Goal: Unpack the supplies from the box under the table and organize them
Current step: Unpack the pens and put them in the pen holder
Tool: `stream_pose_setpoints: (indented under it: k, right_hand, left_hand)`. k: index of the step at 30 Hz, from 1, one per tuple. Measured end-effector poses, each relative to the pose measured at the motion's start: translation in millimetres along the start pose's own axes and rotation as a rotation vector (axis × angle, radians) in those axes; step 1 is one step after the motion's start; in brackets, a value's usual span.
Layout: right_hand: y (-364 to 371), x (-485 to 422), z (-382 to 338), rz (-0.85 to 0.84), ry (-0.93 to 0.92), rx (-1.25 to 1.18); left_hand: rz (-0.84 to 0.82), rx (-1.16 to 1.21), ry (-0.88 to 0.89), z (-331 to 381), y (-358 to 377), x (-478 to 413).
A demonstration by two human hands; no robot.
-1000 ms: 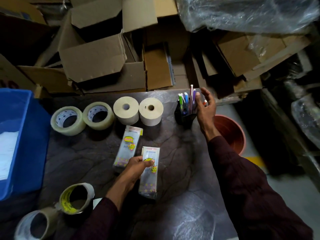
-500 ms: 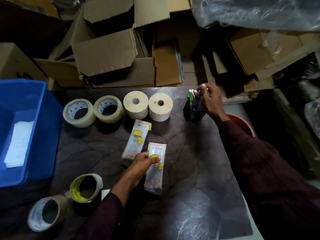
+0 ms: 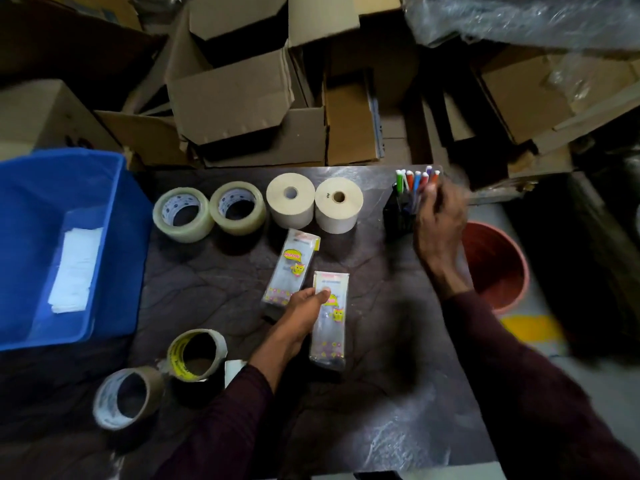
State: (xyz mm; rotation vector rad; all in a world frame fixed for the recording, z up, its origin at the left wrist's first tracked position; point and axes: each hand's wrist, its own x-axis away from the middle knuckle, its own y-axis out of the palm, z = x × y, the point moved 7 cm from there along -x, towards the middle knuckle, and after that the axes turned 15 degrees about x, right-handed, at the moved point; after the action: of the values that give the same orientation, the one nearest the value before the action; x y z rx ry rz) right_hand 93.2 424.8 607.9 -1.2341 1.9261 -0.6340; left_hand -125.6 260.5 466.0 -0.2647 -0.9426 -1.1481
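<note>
Two clear cartoon-printed packets lie mid-table: one (image 3: pixel 294 268) lies free, and my left hand (image 3: pixel 302 315) grips the other packet (image 3: pixel 329 336) by its upper left edge. My right hand (image 3: pixel 438 225) is wrapped around the right side of a black pen holder (image 3: pixel 396 214) full of coloured markers (image 3: pixel 414 180) at the table's far right. Two clear tape rolls (image 3: pixel 183 213) (image 3: pixel 238 207) and two cream paper rolls (image 3: pixel 290 200) (image 3: pixel 338 205) stand in a row at the back. Two more tape rolls (image 3: pixel 196 355) (image 3: pixel 126 398) lie near left.
A blue plastic bin (image 3: pixel 114 244) with white paper inside stands on the left. Open cardboard boxes (image 3: pixel 239 98) crowd behind the dark table (image 3: pixel 381 393). An orange bucket (image 3: pixel 498 268) sits on the floor off the table's right edge, under plastic-wrapped goods (image 3: pixel 519 19).
My right hand went from open beside the markers to closed around the pen holder. My left hand has stayed on the packet. The view shifted slightly.
</note>
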Motion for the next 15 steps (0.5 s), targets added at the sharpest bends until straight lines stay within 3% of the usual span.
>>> stream_pose_setpoints:
  k: [3, 6, 10, 13, 15]
  right_hand:
    - [40, 94, 19, -0.402, 0.219, -0.164]
    - [77, 181, 14, -0.736, 0.566, -0.528]
    - [86, 209, -3, -0.69, 0.617, -0.721]
    - [86, 199, -14, -0.657, 0.638, -0.729]
    - [92, 187, -25, -0.641, 0.628, -0.727]
  left_hand:
    - [-0.003, -0.006, 0.02, 4, 5, 5]
    - [-0.055, -0.034, 0.042, 6, 8, 8]
    - [0.0, -0.072, 0.095, 16, -11, 12]
    - [0.108, 0.02, 0.138, 32, -43, 12]
    - [0.244, 0.008, 0.261, 48, -73, 12]
